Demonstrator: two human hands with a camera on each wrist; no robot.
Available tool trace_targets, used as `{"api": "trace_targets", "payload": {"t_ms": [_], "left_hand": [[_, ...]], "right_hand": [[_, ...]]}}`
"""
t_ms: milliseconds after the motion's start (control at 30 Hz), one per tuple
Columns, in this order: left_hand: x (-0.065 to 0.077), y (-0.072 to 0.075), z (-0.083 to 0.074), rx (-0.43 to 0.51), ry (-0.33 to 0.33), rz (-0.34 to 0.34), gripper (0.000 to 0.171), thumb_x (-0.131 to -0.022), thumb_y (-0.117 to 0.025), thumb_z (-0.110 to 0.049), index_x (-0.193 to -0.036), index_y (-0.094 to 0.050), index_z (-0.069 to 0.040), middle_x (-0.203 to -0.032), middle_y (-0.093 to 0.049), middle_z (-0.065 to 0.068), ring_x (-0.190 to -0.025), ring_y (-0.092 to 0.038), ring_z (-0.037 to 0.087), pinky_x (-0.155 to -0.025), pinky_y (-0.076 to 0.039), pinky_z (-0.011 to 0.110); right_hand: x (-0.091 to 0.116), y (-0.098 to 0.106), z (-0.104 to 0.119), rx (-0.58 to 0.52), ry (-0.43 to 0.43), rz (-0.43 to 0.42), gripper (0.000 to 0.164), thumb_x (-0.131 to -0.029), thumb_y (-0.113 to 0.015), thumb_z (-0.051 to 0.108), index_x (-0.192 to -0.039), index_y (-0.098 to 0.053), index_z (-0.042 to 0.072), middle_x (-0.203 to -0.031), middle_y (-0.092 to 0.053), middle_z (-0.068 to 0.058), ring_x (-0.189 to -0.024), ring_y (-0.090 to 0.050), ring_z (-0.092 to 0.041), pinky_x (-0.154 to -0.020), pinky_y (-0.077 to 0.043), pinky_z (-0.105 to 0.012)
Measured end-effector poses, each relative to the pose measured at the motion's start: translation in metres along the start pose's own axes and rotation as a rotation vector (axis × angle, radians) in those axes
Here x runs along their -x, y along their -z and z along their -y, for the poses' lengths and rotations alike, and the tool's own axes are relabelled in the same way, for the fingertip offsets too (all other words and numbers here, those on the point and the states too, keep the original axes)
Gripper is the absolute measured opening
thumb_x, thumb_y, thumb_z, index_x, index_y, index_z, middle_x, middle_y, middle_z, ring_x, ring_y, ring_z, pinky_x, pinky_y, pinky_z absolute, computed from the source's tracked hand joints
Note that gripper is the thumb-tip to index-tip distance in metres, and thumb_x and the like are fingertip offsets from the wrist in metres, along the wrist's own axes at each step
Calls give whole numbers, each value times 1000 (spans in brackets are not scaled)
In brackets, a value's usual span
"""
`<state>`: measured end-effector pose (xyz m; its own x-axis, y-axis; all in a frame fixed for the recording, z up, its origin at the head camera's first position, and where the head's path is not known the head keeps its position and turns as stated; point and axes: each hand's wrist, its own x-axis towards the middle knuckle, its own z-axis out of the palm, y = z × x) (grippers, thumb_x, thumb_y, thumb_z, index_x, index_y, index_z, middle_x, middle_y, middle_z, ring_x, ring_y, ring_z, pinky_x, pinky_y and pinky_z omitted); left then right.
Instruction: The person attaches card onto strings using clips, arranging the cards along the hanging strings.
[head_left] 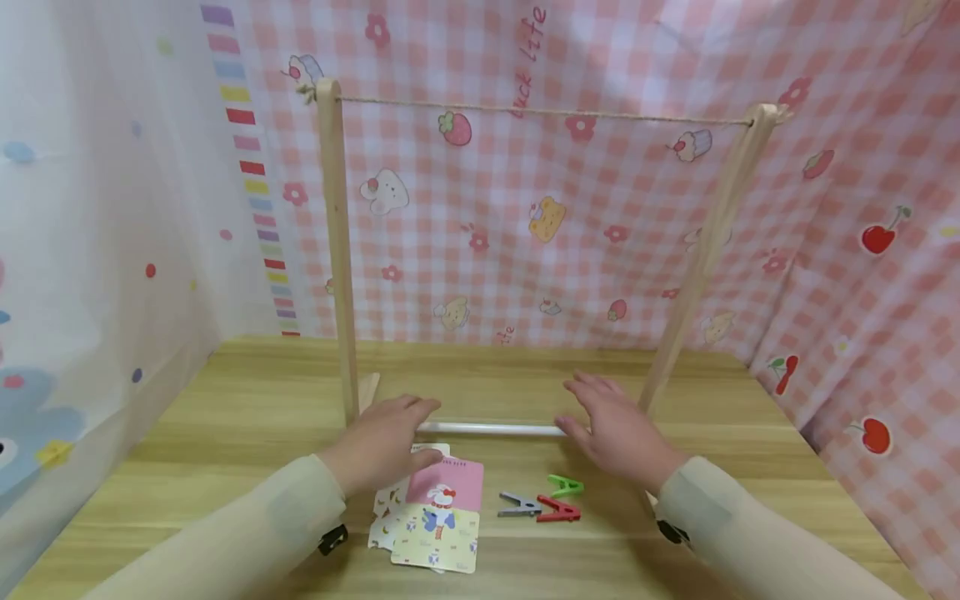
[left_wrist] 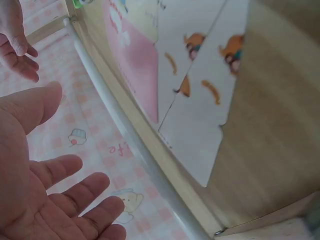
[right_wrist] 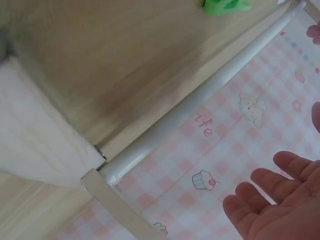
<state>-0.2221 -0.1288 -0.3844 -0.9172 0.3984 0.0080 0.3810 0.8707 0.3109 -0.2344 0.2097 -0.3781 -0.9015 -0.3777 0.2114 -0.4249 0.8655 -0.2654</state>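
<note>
My left hand (head_left: 382,442) is held over the lower left of a wooden frame, fingers spread and relaxed, holding nothing. Beneath and beside it lie overlapping printed cards: a pink and yellow one (head_left: 437,517) on top of a white one (head_left: 386,512). On the other side, my right hand (head_left: 615,433) hovers near the right post (head_left: 705,258), its fingers extended and grasping nothing. Between the hands runs the frame's white crossbar (head_left: 495,429). Closer to me are a green clothespin (head_left: 566,485), a grey clothespin (head_left: 519,505) and a red clothespin (head_left: 558,509).
A thin twine (head_left: 540,108) is strung between the tops of the right post and the left post (head_left: 337,250). The frame stands on a wood-grain table (head_left: 225,467). Behind it hangs a pink checked cloth (head_left: 510,275), with a white patterned curtain (head_left: 97,208) at left.
</note>
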Motion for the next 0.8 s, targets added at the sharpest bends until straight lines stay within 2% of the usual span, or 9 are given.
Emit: {"api": "trace_targets", "payload": {"t_ms": [100, 200, 333, 500, 733, 800], "left_hand": [[5, 1, -1, 4, -1, 23, 76, -95, -76, -46, -157, -47, -13, -160, -50, 13, -147, -47, 41, -123, -34, 63], [10, 0, -2, 7, -1, 44, 76, -94, -77, -46, -157, -48, -14, -158, -52, 12, -146, -49, 41, -122, -37, 63], [15, -4, -3, -30, -17, 50, 76, -92, -79, -47, -155, -51, -15, -156, -54, 10, -145, -50, 38, -122, -39, 59], [19, -9, -6, -68, -46, 53, 77, -91, -80, -50, -154, -53, -14, -155, -54, 13, -145, -50, 38, -122, -38, 58], [23, -14, -7, -83, -48, 87, 80, -89, -81, -52, -153, -54, -13, -156, -55, 12, -145, -51, 38, -122, -38, 57], [22, -16, -6, -88, -52, 96, 77, -88, -82, -52, -149, -57, -12, -150, -59, 12, -138, -57, 36, -118, -44, 55]], "right_hand": [[3, 0, 4, -1, 15, 2, 57, -103, -69, 33, -148, -55, 0, -155, -53, -23, -145, -48, -44, -124, -32, -64], [7, -1, 7, -4, 38, 10, 54, -101, -72, 29, -145, -58, 1, -148, -60, -20, -141, -54, -41, -121, -37, -61], [10, -3, 11, -16, 63, 20, 48, -100, -73, 26, -140, -62, 2, -140, -67, -17, -134, -59, -37, -113, -49, -57], [14, -3, 15, 18, 118, 33, 38, -99, -75, 23, -131, -69, 5, -130, -72, -14, -125, -65, -34, -108, -52, -54], [21, -6, 18, 52, 191, 123, 32, -97, -77, 23, -125, -73, 8, -121, -75, -7, -118, -69, -28, -103, -56, -49], [23, -8, 18, 59, 212, 135, 33, -97, -77, 22, -126, -72, 7, -121, -75, -7, -118, -69, -29, -102, -57, -49]]}}
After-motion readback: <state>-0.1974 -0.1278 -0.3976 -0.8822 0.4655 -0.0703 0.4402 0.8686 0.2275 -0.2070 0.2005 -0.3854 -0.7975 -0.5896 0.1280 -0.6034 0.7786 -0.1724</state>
